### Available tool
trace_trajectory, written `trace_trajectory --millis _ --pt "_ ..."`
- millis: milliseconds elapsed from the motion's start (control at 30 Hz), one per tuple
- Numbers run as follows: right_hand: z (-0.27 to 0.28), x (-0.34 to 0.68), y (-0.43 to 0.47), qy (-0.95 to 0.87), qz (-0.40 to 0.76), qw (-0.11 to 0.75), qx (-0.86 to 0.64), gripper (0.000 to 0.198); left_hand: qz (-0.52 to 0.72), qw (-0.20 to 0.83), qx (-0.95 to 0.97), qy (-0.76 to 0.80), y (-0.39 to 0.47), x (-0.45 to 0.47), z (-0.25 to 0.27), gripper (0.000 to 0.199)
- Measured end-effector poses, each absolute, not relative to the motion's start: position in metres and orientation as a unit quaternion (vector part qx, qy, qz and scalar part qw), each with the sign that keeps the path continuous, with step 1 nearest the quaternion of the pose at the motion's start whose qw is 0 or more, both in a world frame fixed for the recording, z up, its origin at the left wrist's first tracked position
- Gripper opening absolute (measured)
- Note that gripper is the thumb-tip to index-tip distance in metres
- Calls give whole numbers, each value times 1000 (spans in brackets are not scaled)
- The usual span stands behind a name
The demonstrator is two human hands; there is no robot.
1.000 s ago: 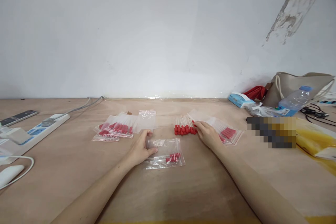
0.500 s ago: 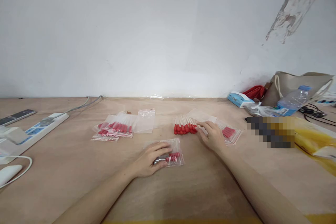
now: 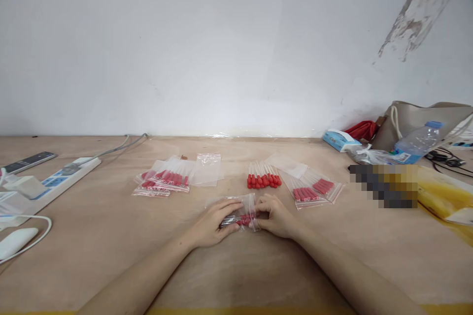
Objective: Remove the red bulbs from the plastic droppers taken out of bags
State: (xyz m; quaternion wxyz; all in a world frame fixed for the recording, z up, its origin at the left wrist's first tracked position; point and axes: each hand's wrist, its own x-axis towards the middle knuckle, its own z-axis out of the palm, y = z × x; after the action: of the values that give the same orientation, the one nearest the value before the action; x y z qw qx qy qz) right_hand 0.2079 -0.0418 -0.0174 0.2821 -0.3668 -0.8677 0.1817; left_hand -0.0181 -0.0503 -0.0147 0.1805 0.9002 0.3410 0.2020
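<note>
On a wooden tabletop (image 3: pixel 236 280) against a white wall (image 3: pixel 207 49), a person's two bare hands work at a clear zip bag (image 3: pixel 248 201), which lies flat, front and centre, with several red-bulbed droppers (image 3: pixel 245 220) inside. The left hand (image 3: pixel 214 224) rests across the bag's left part, fingers and thumb parted over the clear stems; whether it grips the film or merely presses upon it cannot be told. The right hand (image 3: pixel 272 216) closes on the bag's right edge, thumb nearer the viewer and fingers farther away. Just beyond the hands, a loose pile of droppers (image 3: pixel 263 180) lies with red bulbs toward the viewer. Filled bags (image 3: pixel 162 179) overlap at left, their right side adjoining flat, translucent unfilled bags (image 3: pixel 209 170); at right, further filled bags (image 3: pixel 312 192) overlap just beside the pile. The left margin shows a white power strip (image 3: pixel 61 182) with plugs inserted and, in front of it, a rounded white device (image 3: pixel 18 243). The right margin shows a blue tissue pack (image 3: pixel 338 140), a plastic bottle (image 3: pixel 421 142) leaning before a beige bag (image 3: pixel 382 133), and yellow plastic wrapping (image 3: pixel 439 192), its left portion obscured by pixelation.
</note>
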Motion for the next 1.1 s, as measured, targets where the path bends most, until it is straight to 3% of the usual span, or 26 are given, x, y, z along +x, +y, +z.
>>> trace_trajectory --millis 467,667,800,1100 --pt "-13 210 -43 -883 115 276 -362 10 207 194 898 337 -49 -18 -15 49" --pt "-16 228 -37 -839 196 333 -383 16 196 189 900 340 -49 -18 -12 50" --pt "-17 235 -34 -829 287 314 -363 18 190 185 904 335 -49 -19 -13 51" --pt "-26 220 -31 -755 329 355 -443 21 201 189 901 335 -49 -18 -12 51"
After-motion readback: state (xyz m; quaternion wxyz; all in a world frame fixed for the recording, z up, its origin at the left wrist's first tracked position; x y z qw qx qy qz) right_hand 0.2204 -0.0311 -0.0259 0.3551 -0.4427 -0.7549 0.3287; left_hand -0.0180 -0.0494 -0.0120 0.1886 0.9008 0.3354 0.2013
